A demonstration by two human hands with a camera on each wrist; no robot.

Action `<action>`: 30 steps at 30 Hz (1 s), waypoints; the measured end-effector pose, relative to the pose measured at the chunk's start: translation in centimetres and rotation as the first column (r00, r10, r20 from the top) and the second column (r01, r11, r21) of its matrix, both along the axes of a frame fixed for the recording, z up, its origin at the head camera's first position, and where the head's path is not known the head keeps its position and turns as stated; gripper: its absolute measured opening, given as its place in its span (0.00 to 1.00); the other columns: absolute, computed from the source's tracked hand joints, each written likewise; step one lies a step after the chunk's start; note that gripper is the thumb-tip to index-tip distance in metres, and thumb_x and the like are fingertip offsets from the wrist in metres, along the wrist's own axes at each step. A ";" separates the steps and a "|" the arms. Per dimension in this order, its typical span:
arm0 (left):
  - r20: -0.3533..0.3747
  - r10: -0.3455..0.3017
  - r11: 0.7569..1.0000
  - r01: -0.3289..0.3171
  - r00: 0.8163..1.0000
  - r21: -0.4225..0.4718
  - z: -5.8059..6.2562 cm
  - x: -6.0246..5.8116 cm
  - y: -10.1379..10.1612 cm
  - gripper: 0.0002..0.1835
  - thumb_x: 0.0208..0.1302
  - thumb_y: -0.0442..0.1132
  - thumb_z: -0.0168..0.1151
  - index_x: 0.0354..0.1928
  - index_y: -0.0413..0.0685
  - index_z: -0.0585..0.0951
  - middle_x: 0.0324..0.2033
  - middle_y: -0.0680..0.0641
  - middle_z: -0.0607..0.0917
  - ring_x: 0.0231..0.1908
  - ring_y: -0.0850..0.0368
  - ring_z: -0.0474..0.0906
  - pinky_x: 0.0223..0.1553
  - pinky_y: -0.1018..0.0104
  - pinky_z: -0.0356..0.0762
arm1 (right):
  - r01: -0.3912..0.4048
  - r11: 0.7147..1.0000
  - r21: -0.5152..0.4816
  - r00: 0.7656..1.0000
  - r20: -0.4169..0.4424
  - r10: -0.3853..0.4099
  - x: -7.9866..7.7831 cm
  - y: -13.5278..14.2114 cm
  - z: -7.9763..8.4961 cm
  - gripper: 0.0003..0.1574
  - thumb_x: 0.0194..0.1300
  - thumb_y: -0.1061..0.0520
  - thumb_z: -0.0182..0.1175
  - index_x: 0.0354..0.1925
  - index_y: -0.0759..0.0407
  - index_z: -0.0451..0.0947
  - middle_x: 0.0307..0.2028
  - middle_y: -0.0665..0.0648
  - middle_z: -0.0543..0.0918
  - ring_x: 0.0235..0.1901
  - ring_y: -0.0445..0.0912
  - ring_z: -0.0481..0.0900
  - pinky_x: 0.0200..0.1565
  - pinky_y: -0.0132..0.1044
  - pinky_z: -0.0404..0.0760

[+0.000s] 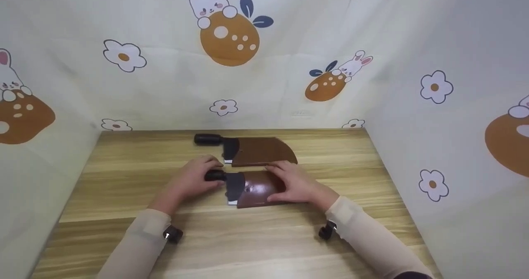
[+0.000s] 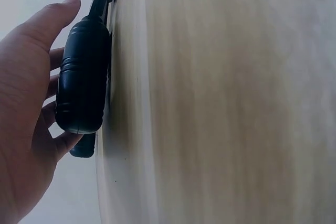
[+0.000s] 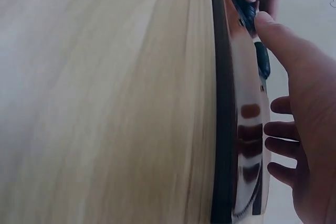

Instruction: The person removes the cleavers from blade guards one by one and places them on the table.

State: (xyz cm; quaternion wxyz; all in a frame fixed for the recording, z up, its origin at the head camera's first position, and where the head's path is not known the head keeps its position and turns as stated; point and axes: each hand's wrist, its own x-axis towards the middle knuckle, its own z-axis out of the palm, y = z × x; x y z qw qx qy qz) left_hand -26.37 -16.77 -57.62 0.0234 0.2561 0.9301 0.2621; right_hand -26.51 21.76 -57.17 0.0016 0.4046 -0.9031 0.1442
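Observation:
Two cleavers with black handles and brown sheaths lie one behind the other, handles to the left. At the nearer cleaver's handle [image 1: 215, 175] is my left hand [image 1: 193, 177]. In the left wrist view its fingers reach behind that handle [image 2: 83, 77], while the thumb stands off it. My right hand [image 1: 297, 182] is spread over the right part of the nearer sheath [image 1: 258, 188]. The right wrist view shows a gap between these fingers and the glossy sheath [image 3: 247, 85], which mirrors them. Beyond both hands is the farther cleaver's sheath [image 1: 262, 151].
Both cleavers rest on a wood-grain table [image 1: 256, 242]. Pale cloth walls [image 1: 165, 80] printed with rabbits and flowers rise at its back and sides. A small black device [image 1: 172, 234] is strapped to each sleeved wrist.

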 end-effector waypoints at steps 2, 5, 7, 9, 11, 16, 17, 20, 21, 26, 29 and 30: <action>0.013 -0.004 1.000 0.003 1.000 0.019 0.0 0.0 0.1 0.31 0.67 0.56 0.79 0.68 0.54 0.85 0.63 0.49 0.82 0.63 0.44 0.79 0.68 0.37 0.77 | -0.003 1.000 0.007 1.000 0.005 0.003 0.2 -0.4 0.0 0.66 0.63 0.19 0.70 0.82 0.57 0.68 0.77 0.62 0.73 0.76 0.58 0.70 0.77 0.59 0.68; 0.036 -0.018 0.999 0.017 0.999 0.044 0.0 0.0 0.3 0.29 0.67 0.55 0.80 0.66 0.54 0.86 0.62 0.50 0.83 0.64 0.45 0.79 0.70 0.38 0.76 | -0.004 0.999 0.033 1.000 0.016 0.004 0.4 -1.1 -0.1 0.68 0.63 0.18 0.69 0.84 0.56 0.66 0.79 0.61 0.72 0.78 0.57 0.68 0.78 0.57 0.67; 0.044 -0.026 0.998 0.024 0.999 0.055 -0.1 -0.1 0.3 0.29 0.67 0.53 0.80 0.66 0.53 0.86 0.61 0.50 0.83 0.64 0.45 0.79 0.70 0.38 0.76 | -0.005 0.999 0.049 1.000 0.030 0.004 0.5 -1.5 -0.1 0.70 0.63 0.17 0.69 0.85 0.56 0.65 0.79 0.61 0.70 0.79 0.57 0.67 0.79 0.56 0.67; 0.044 -0.031 0.998 0.028 0.999 0.058 -0.3 -0.1 0.3 0.28 0.67 0.53 0.80 0.66 0.53 0.86 0.59 0.50 0.83 0.62 0.45 0.80 0.69 0.39 0.77 | -0.007 0.998 0.061 0.999 0.042 0.004 0.6 -1.9 -0.3 0.71 0.62 0.17 0.69 0.85 0.57 0.63 0.80 0.61 0.70 0.79 0.57 0.66 0.79 0.55 0.66; 0.037 -0.031 0.998 0.028 0.999 0.058 -0.5 -0.2 0.3 0.28 0.67 0.52 0.80 0.66 0.52 0.86 0.59 0.50 0.84 0.61 0.46 0.80 0.69 0.40 0.77 | -0.007 0.997 0.071 0.998 0.055 0.003 0.7 -2.3 -0.5 0.73 0.61 0.17 0.70 0.86 0.58 0.62 0.81 0.61 0.68 0.80 0.57 0.65 0.80 0.55 0.64; 0.024 -0.030 0.998 0.029 0.999 0.061 -0.9 -0.6 0.5 0.27 0.68 0.51 0.79 0.65 0.53 0.87 0.57 0.50 0.85 0.59 0.47 0.82 0.67 0.41 0.78 | -0.003 0.995 0.101 0.999 0.048 -0.002 0.8 -3.0 -0.9 0.79 0.57 0.14 0.70 0.87 0.58 0.59 0.83 0.63 0.65 0.82 0.59 0.62 0.81 0.58 0.61; 0.023 -0.030 0.998 0.028 0.999 0.060 -0.9 -0.7 0.5 0.26 0.68 0.51 0.79 0.65 0.53 0.87 0.56 0.50 0.85 0.59 0.47 0.82 0.67 0.41 0.78 | 0.000 0.994 0.111 0.999 0.041 -0.005 0.8 -3.1 -0.9 0.80 0.56 0.13 0.70 0.87 0.58 0.58 0.83 0.63 0.64 0.82 0.59 0.62 0.81 0.59 0.62; 0.025 -0.032 0.998 0.030 0.999 0.055 -1.1 -0.8 0.8 0.25 0.68 0.50 0.79 0.64 0.54 0.87 0.54 0.51 0.86 0.57 0.48 0.82 0.66 0.41 0.79 | 0.003 0.992 0.127 1.000 0.011 -0.005 0.9 -3.5 -1.2 0.82 0.54 0.11 0.70 0.87 0.59 0.59 0.83 0.63 0.65 0.81 0.60 0.63 0.80 0.59 0.63; 0.024 -0.029 0.998 0.028 0.999 0.049 -1.1 -0.8 0.8 0.25 0.68 0.50 0.79 0.64 0.54 0.88 0.53 0.52 0.86 0.57 0.49 0.82 0.66 0.42 0.79 | 0.006 0.991 0.132 1.000 0.005 -0.007 0.9 -3.6 -1.3 0.83 0.53 0.11 0.70 0.87 0.59 0.59 0.82 0.63 0.66 0.81 0.60 0.63 0.80 0.59 0.64; 0.003 -0.020 1.000 0.020 1.000 0.023 -1.0 -0.8 1.2 0.22 0.69 0.51 0.79 0.61 0.54 0.88 0.49 0.53 0.85 0.53 0.50 0.83 0.62 0.43 0.81 | 0.016 0.991 0.131 1.000 0.010 -0.018 1.0 -4.2 -1.6 0.86 0.52 0.10 0.70 0.87 0.62 0.57 0.83 0.63 0.64 0.82 0.59 0.62 0.81 0.59 0.61; -0.019 -0.013 1.000 0.013 1.000 0.007 -0.9 -0.7 1.4 0.20 0.69 0.50 0.79 0.57 0.53 0.89 0.47 0.52 0.85 0.51 0.50 0.83 0.60 0.43 0.82 | 0.026 0.991 0.132 0.999 0.015 -0.028 1.0 -4.4 -1.7 0.85 0.53 0.10 0.68 0.87 0.61 0.56 0.83 0.62 0.64 0.82 0.59 0.61 0.81 0.60 0.60; -0.022 -0.009 1.000 0.009 1.000 -0.001 -0.9 -0.7 1.4 0.19 0.69 0.51 0.79 0.57 0.54 0.89 0.47 0.53 0.84 0.50 0.50 0.83 0.60 0.43 0.82 | 0.027 0.991 0.132 0.999 0.014 -0.029 1.1 -4.4 -1.8 0.85 0.54 0.09 0.67 0.87 0.61 0.57 0.83 0.62 0.64 0.81 0.59 0.62 0.81 0.60 0.60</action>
